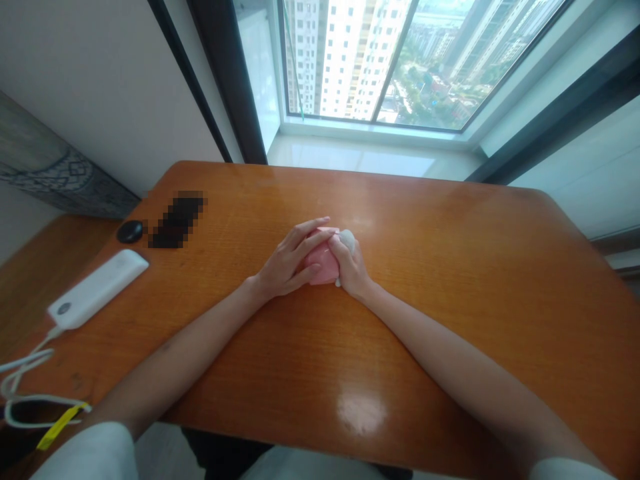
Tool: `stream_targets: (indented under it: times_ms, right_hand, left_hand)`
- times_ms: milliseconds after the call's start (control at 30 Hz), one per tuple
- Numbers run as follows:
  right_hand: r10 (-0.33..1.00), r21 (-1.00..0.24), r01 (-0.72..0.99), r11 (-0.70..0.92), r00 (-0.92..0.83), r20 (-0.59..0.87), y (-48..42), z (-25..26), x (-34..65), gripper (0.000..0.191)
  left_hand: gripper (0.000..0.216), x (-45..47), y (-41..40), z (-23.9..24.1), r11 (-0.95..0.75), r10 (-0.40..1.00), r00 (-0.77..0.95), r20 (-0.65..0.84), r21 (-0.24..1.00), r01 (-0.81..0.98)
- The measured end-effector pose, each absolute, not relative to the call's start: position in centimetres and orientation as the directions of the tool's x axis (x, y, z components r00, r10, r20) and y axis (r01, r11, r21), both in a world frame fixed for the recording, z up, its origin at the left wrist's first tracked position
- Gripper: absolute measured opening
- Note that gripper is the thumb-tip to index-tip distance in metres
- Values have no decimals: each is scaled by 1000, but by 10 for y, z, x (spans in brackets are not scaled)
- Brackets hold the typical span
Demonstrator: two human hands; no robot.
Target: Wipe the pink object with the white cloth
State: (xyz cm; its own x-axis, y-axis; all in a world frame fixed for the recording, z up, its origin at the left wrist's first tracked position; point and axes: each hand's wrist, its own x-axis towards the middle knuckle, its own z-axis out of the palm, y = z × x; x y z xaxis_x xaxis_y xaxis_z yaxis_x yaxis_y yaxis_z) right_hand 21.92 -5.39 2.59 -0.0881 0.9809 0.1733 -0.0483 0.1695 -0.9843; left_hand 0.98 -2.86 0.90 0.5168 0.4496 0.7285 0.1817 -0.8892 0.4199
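A small pink object [324,264] sits at the middle of the wooden table [450,287]. My left hand [287,263] lies over its left side, fingers stretched across the top and thumb pressed against its front. My right hand [351,265] is closed at its right side, gripping a small white piece [347,238] that shows above the fingers. The two hands touch each other over the pink object. What the pink object is cannot be made out.
A white power bank [97,288] with a white cable [20,383] lies at the table's left edge. A black round object [130,231] and a blurred dark item [176,221] lie behind it. A window [400,60] stands beyond the far edge.
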Motion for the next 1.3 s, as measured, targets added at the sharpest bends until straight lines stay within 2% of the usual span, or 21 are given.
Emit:
stream_targets:
  times_ms: [200,400,567,733,967,1167,1300]
  right_hand:
    - [987,-989,-48,140,-68,143,-54,28,217,68]
    - [988,-989,-52,140,-60,143,-53,27,218,67]
    - [987,-987,-55,149,-52,151,-54,28,217,64]
    - [983,-983,-62,170,-53,174,-53,29,217,60]
    - [985,-986,-62,157,-60,160,-52,22,218,64]
    - [983,-983,-83,165,-66,170,-51,20,218,64]
    - [980,-981,-60,185,-67,189,-51,22,218,63]
  left_hand:
    - [56,5,-33,10,-896,424,418,803,304,325]
    - [49,4,-31,6,-927,317,464,827,167,334]
    - [59,8,-31,11,-947,305,452,838,218,236]
    - [56,10,-32,13,-935,319,482,816,189,299]
    - [52,12,-33,16,-943,299,455,839,188,274]
    - [42,12,-33,17,-944,248,462,852,105,312]
    - [46,14,-33,18,-942,224,458,860,71,327]
